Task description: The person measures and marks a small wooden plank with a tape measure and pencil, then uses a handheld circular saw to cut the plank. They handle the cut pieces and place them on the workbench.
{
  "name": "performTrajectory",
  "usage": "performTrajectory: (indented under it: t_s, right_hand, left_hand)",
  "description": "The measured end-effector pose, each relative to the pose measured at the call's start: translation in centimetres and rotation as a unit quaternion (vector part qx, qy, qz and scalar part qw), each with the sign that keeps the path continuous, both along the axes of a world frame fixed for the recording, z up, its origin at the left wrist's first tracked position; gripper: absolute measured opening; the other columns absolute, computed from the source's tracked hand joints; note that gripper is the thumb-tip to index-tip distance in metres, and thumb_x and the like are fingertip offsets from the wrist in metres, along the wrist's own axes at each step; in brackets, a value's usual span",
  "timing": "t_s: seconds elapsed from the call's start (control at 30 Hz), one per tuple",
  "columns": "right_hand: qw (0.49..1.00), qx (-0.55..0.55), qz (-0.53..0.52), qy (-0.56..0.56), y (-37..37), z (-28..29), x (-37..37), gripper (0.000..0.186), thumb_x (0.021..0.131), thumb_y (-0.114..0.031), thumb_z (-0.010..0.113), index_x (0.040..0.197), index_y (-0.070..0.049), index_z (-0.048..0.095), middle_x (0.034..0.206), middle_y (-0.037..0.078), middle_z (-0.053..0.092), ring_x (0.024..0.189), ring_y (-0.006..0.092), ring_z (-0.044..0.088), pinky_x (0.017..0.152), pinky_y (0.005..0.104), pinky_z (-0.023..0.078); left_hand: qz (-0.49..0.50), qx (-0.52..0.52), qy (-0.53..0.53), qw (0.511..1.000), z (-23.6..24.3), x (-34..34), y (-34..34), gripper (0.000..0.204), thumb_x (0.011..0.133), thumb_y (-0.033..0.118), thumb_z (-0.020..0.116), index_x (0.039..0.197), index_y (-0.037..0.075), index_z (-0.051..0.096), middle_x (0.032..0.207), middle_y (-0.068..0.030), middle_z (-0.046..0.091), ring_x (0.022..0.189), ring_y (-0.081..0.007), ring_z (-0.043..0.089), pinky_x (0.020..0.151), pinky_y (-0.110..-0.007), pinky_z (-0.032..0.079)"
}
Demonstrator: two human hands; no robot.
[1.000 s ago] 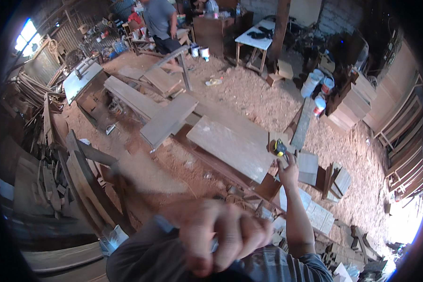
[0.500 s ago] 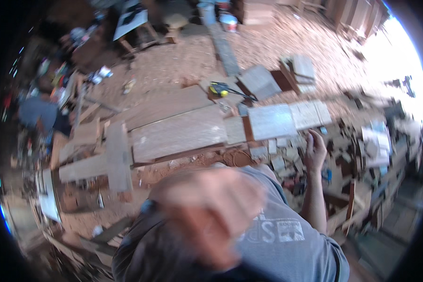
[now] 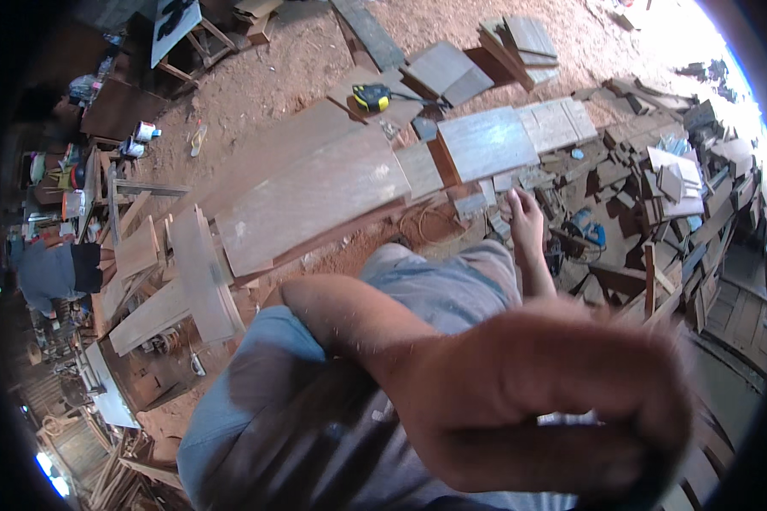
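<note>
My left hand (image 3: 562, 383) looms large and partly blurred at the lower right, its forearm crossing in front of my shirt. Its fingers curl round towards the thumb, leaving a narrow gap; the fingertips are dark, and anything between them is hidden. Farther out, my right hand (image 3: 528, 220) hovers near small wood offcuts, with loosely bent fingers and nothing visible in them. Ahead of it lies a pale, shiny board (image 3: 487, 143). A long wide wooden board (image 3: 315, 200) stretches to the left, and a yellow-and-black tape measure (image 3: 372, 96) rests on a board beyond it.
Scrap wood (image 3: 622, 183) is heaped on the right, with a blue power tool (image 3: 590, 230) among it. Crossed planks (image 3: 203, 277) stand at left. Another person (image 3: 55, 277) bends over at the far left. Sawdust (image 3: 273, 72) covers the ground beyond the boards.
My left hand has moved from in front of my chest to the right and looks larger. The view has shifted, so the boards and my right hand sit higher and farther left.
</note>
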State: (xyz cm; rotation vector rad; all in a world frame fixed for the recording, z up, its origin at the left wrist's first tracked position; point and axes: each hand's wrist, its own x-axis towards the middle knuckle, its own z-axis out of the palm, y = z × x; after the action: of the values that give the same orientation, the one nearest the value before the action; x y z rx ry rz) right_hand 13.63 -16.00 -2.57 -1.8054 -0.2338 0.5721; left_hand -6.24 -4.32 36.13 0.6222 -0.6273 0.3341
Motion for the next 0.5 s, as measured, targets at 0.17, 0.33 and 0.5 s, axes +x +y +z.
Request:
performTrajectory:
  t_s: [0.17, 0.33, 0.5]
  right_hand:
    - [0.979, 0.065, -0.054, 0.187, 1.1, 0.9, 1.0, 0.047, 0.11, -0.04, 0.07, 0.137, -0.002, 0.066, 0.111, 0.004, 0.072, 0.089, 0.0136, 0.07, 0.08, 0.0301, 0.058]
    - [0.948, 0.132, -0.1, 0.273, -1.0, 1.2, 4.0, 0.063, 0.112, -0.048, 0.061, 0.148, 0.003, 0.057, 0.134, 0.014, 0.068, 0.11, 0.0192, 0.068, 0.093, 0.0337, 0.058]
    - [0.921, 0.204, -0.121, 0.308, -0.4, 3.2, 7.5, 0.054, 0.112, -0.042, 0.064, 0.139, 0.005, 0.058, 0.128, 0.016, 0.069, 0.109, 0.0223, 0.07, 0.096, 0.0345, 0.059]
  left_hand:
    - [-0.095, 0.031, 0.039, 0.994, -0.8, 1.7, -1.2, 0.02, 0.107, 0.018, 0.068, 0.117, 0.001, 0.071, 0.095, -0.0098, 0.075, 0.09, -0.0189, 0.073, 0.089, -0.036, 0.058]
    - [-0.046, 0.314, 0.265, 0.91, -8.8, 5.2, 1.1, 0.032, 0.106, 0.031, 0.075, 0.121, 0.003, 0.077, 0.118, -0.0106, 0.079, 0.112, -0.0195, 0.075, 0.101, -0.035, 0.058]
    - [0.434, 0.341, 0.597, 0.582, -26.8, 8.3, 3.6, 0.049, 0.099, 0.026, 0.082, 0.139, 0.001, 0.067, 0.131, -0.0152, 0.071, 0.098, -0.0197, 0.073, 0.09, -0.038, 0.061]
